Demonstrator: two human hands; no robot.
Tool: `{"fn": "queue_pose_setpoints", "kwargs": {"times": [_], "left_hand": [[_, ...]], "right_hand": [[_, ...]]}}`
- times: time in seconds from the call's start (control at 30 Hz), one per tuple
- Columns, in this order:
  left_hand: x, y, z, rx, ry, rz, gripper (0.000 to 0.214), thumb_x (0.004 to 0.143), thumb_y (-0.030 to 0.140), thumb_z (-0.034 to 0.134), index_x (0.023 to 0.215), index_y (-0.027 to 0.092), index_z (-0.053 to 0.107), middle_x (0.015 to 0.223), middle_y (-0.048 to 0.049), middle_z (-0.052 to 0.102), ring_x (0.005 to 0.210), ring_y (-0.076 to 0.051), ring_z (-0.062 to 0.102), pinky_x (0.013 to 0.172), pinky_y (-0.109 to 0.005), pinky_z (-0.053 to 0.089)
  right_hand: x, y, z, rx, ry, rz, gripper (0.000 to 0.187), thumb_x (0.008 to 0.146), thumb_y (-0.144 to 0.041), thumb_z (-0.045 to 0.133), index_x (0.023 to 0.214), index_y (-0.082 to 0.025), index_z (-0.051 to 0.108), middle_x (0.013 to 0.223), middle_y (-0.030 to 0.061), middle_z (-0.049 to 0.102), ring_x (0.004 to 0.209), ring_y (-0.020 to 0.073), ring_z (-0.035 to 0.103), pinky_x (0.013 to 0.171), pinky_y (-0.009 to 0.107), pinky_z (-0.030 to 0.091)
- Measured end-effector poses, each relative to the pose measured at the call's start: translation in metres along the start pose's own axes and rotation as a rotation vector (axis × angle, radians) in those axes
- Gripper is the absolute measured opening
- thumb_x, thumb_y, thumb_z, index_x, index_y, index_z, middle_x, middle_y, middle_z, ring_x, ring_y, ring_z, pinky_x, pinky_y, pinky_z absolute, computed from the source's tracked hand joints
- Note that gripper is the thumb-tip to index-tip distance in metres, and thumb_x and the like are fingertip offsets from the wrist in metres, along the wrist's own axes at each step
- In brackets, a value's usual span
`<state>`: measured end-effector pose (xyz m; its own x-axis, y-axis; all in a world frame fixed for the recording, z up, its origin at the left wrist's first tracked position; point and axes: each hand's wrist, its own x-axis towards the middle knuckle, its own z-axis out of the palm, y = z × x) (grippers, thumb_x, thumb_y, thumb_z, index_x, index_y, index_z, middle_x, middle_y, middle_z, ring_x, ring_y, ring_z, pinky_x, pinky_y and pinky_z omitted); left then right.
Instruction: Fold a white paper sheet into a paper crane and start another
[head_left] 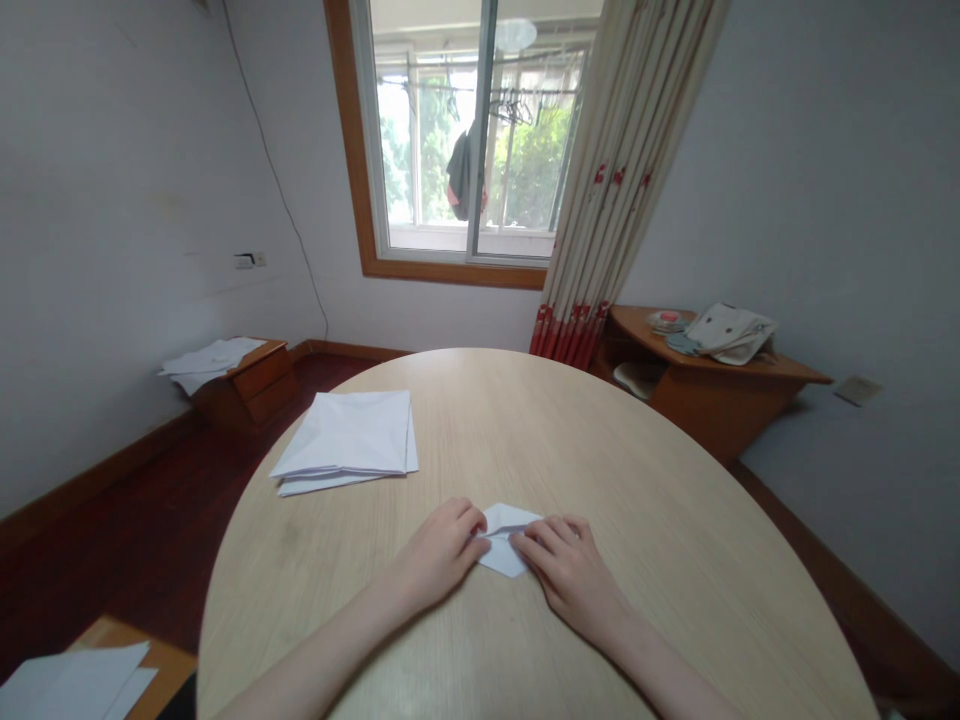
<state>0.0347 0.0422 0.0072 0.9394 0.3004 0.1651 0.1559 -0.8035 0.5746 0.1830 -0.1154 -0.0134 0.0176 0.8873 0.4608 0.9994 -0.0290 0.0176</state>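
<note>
A small piece of folded white paper [504, 562] lies on the round wooden table [525, 420] between my hands. Its upper layer is raised, leaving a shadowed gap beneath it. My left hand [448, 545] grips the paper's left corner, thumb and fingers closed around the edge. On the opposite side, my right hand [566, 565] has its curled fingers on the right edge, with the fingertips against the fold. Part of each paper corner is hidden under my fingers.
White paper sheets [352, 430] are stacked at the table's left. More paper [75, 685] lies on a surface at lower left. A small cabinet [259, 385] bearing papers stands back left; a corner shelf [705, 385] with a cloth bag [731, 332] is at right.
</note>
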Motion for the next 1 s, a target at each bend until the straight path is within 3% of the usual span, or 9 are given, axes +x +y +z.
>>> {"fn": "queue_pose_setpoints", "kwargs": {"times": [0.43,0.57,0.77,1.0], "left_hand": [[0.005,-0.004,0.012,-0.054,-0.031,0.009,0.007,0.089,0.013,0.054,0.089,0.019,0.053,0.091,-0.0005,0.054,0.089,-0.017,0.053,0.079,-0.026,0.041],[0.004,-0.002,0.013,-0.007,-0.001,0.043,0.007,0.089,0.011,0.055,0.090,0.018,0.054,0.094,-0.0022,0.055,0.093,-0.018,0.051,0.082,-0.028,0.041],[0.001,-0.004,0.020,0.095,0.079,0.081,0.013,0.089,0.009,0.052,0.100,0.017,0.053,0.106,-0.0062,0.055,0.100,-0.021,0.051,0.089,-0.034,0.044],[0.000,-0.014,0.034,0.283,0.114,0.196,0.033,0.094,0.013,0.039,0.126,0.011,0.044,0.131,-0.0149,0.052,0.123,-0.026,0.046,0.105,-0.047,0.035]], "right_hand": [[0.000,0.000,0.004,0.057,0.089,0.008,0.031,0.081,-0.001,0.044,0.101,-0.020,0.058,0.095,0.0066,0.064,0.090,0.0208,0.053,0.080,0.035,0.036],[0.001,-0.001,0.004,0.096,0.033,0.005,0.039,0.079,0.002,0.039,0.107,-0.017,0.058,0.108,0.0105,0.064,0.100,0.0226,0.055,0.084,0.038,0.044],[-0.007,0.008,0.020,0.172,-0.082,-0.031,0.064,0.075,0.006,0.031,0.134,-0.014,0.046,0.135,0.0111,0.053,0.124,0.0204,0.048,0.098,0.041,0.047],[-0.007,0.008,0.015,0.290,-0.250,0.048,0.056,0.088,-0.004,0.032,0.142,-0.018,0.036,0.145,0.0103,0.039,0.134,0.0213,0.035,0.109,0.047,0.035]]}}
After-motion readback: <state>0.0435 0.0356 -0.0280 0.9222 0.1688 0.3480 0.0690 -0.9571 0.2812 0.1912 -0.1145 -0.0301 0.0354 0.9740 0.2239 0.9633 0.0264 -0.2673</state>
